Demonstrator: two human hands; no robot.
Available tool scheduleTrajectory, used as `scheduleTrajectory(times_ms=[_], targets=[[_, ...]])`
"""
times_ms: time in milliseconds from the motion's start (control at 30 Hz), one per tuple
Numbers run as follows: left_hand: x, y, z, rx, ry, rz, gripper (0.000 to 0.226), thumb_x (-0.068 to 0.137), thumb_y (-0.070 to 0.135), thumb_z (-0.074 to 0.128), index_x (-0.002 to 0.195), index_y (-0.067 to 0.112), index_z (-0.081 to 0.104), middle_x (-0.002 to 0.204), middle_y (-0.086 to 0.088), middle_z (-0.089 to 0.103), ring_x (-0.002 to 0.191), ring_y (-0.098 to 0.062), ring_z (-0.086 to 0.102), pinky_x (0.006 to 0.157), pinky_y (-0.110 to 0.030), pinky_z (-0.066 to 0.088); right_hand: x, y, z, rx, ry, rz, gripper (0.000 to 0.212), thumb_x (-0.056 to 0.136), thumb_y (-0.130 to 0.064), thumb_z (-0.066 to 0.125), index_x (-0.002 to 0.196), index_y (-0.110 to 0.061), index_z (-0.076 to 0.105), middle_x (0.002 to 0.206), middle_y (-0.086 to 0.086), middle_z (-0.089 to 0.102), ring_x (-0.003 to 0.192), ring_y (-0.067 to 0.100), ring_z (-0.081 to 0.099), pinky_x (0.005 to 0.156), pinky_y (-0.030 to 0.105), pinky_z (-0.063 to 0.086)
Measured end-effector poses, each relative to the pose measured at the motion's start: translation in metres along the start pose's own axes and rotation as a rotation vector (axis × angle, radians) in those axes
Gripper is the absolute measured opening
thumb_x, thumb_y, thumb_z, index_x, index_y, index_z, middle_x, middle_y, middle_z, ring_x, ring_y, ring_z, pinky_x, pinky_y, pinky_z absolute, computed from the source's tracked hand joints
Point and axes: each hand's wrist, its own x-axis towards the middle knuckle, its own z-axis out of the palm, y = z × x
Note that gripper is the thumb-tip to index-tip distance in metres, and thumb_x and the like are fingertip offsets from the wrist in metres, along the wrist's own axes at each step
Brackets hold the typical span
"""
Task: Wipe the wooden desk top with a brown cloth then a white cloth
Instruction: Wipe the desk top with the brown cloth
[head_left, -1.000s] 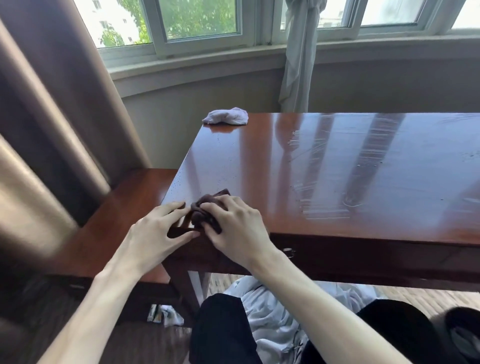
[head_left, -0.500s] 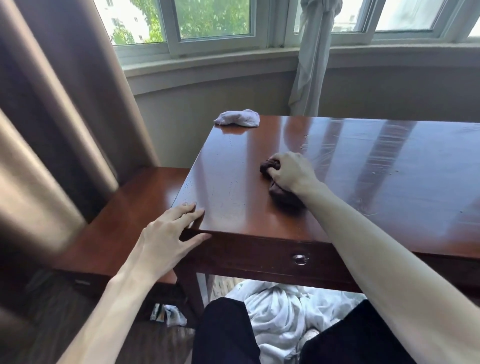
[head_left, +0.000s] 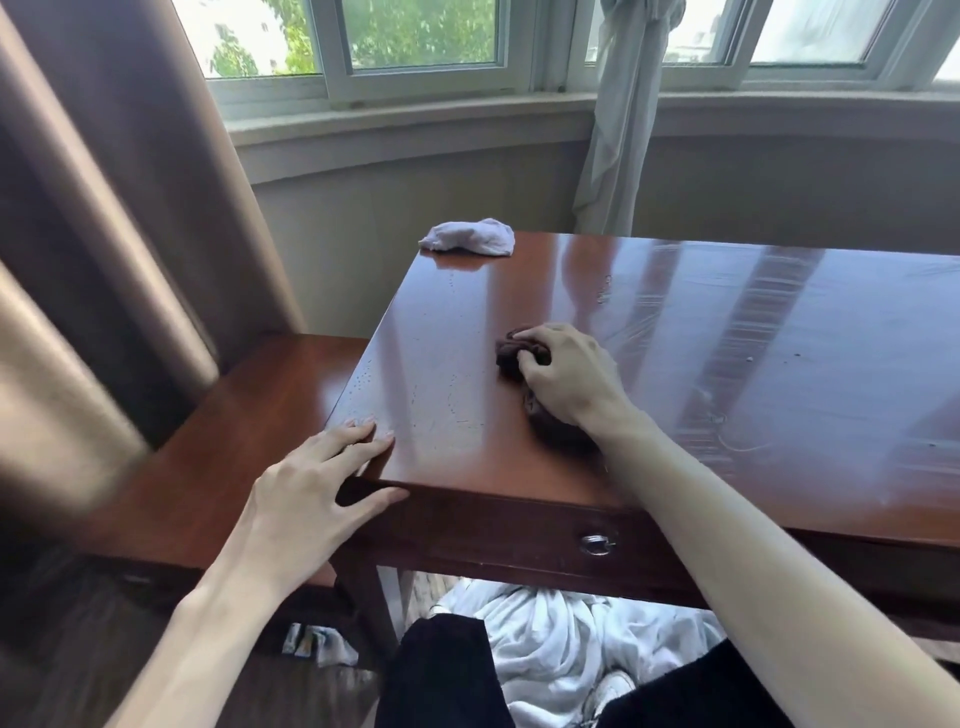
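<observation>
— Where's the brown cloth (head_left: 511, 353)?
— Bunched under the right hand (head_left: 563, 376), fingers curled round it, on the desk (head_left: 675, 374).
— The left hand (head_left: 311, 493)?
— Flat-fingered on the desk's near corner. White cloth (head_left: 467, 237) lies at the far corner.

- No text, label, brand, number or sign can be read anywhere in this view.

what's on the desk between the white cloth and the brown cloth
Nothing but bare desk top in the head view: glossy wood with faint specks separates the white cloth at the far left corner from the brown cloth under the right hand.
</observation>
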Motion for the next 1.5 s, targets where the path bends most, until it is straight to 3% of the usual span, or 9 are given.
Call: scheduleTrajectory(times_ms=[133, 267, 400, 600, 833, 1033, 1267, 1433, 1500], targets=[[0.000, 0.004, -0.004, -0.002, -0.038, -0.011, 0.062, 0.076, 0.072, 0.061, 0.131, 0.044, 0.064, 0.142, 0.025, 0.053, 0.136, 0.003, 0.044, 0.110, -0.032, 0.043, 0.041, -0.030, 0.032, -0.055, 0.037, 0.108, 0.035, 0.092, -0.040, 0.052, 0.122, -0.032, 0.069, 0.128, 0.003, 0.064, 0.115, 0.034, 0.060, 0.091, 0.040, 0.048], [0.002, 0.002, -0.013, -0.050, -0.101, -0.045, 0.057, 0.082, 0.072, 0.062, 0.133, 0.046, 0.061, 0.143, 0.031, 0.049, 0.133, 0.009, 0.044, 0.109, -0.025, 0.042, -0.004, -0.079, 0.045, 0.016, -0.086, -0.208, 0.029, 0.097, -0.040, 0.055, 0.121, -0.040, 0.071, 0.133, -0.014, 0.065, 0.119, 0.018, 0.061, 0.091, 0.033, 0.046], [-0.005, -0.009, -0.022, -0.173, 0.069, -0.137, 0.038, 0.095, 0.058, 0.057, 0.124, 0.036, 0.068, 0.131, 0.029, 0.058, 0.123, 0.007, 0.054, 0.105, -0.029, 0.047, -0.014, -0.068, 0.039, 0.164, -0.252, -0.400, 0.025, 0.095, -0.044, 0.060, 0.117, -0.047, 0.071, 0.128, -0.026, 0.065, 0.118, 0.006, 0.060, 0.096, 0.029, 0.047], [-0.023, -0.011, -0.033, -0.118, 0.126, -0.194, 0.027, 0.100, 0.042, 0.051, 0.117, 0.033, 0.070, 0.123, 0.028, 0.062, 0.117, 0.001, 0.060, 0.099, -0.037, 0.052, 0.041, -0.080, 0.064, 0.049, -0.032, -0.090, 0.031, 0.098, -0.029, 0.053, 0.123, -0.038, 0.069, 0.128, -0.002, 0.064, 0.116, 0.028, 0.061, 0.083, 0.036, 0.043], [0.027, 0.042, -0.003, -0.076, 0.055, -0.188, 0.031, 0.100, 0.039, 0.050, 0.126, 0.033, 0.065, 0.132, 0.021, 0.058, 0.122, -0.007, 0.055, 0.094, -0.034, 0.050, -0.064, -0.038, 0.018, 0.217, -0.126, -0.298, 0.030, 0.092, -0.035, 0.061, 0.118, -0.050, 0.068, 0.129, -0.033, 0.060, 0.122, -0.004, 0.055, 0.099, 0.025, 0.044], [0.053, 0.065, 0.026, 0.085, -0.155, -0.167, 0.046, 0.100, 0.054, 0.045, 0.141, 0.035, 0.054, 0.156, 0.003, 0.039, 0.151, -0.025, 0.020, 0.119, -0.042, 0.026, 0.009, 0.032, -0.004, 0.010, 0.075, 0.082, 0.031, 0.094, -0.030, 0.058, 0.122, -0.036, 0.070, 0.128, -0.002, 0.066, 0.119, 0.030, 0.060, 0.094, 0.036, 0.046], [0.060, 0.064, 0.021, 0.197, -0.253, -0.207, 0.054, 0.098, 0.065, 0.038, 0.146, 0.042, 0.047, 0.153, 0.007, 0.042, 0.145, -0.023, 0.032, 0.115, -0.041, 0.033, -0.076, 0.007, -0.011, 0.117, -0.010, -0.108, 0.037, 0.081, -0.039, 0.058, 0.116, -0.046, 0.069, 0.127, -0.026, 0.063, 0.117, 0.005, 0.059, 0.095, 0.034, 0.050], [0.081, 0.079, 0.004, 0.293, -0.410, -0.220, 0.047, 0.100, 0.059, 0.040, 0.141, 0.039, 0.051, 0.140, 0.007, 0.048, 0.130, -0.024, 0.045, 0.096, -0.040, 0.043, 0.014, 0.027, -0.007, 0.046, 0.002, 0.044, 0.056, 0.085, -0.036, 0.059, 0.139, -0.046, 0.056, 0.157, -0.003, 0.042, 0.144, 0.022, 0.038, 0.114, 0.043, 0.036], [0.099, 0.084, 0.006, 0.342, -0.446, -0.199, 0.048, 0.100, 0.058, 0.038, 0.143, 0.038, 0.049, 0.139, 0.003, 0.048, 0.130, -0.025, 0.045, 0.096, -0.040, 0.042, 0.042, 0.029, 0.003, 0.005, -0.006, 0.088, 0.051, 0.085, -0.037, 0.057, 0.136, -0.044, 0.060, 0.152, -0.003, 0.050, 0.137, 0.026, 0.047, 0.109, 0.044, 0.043]])
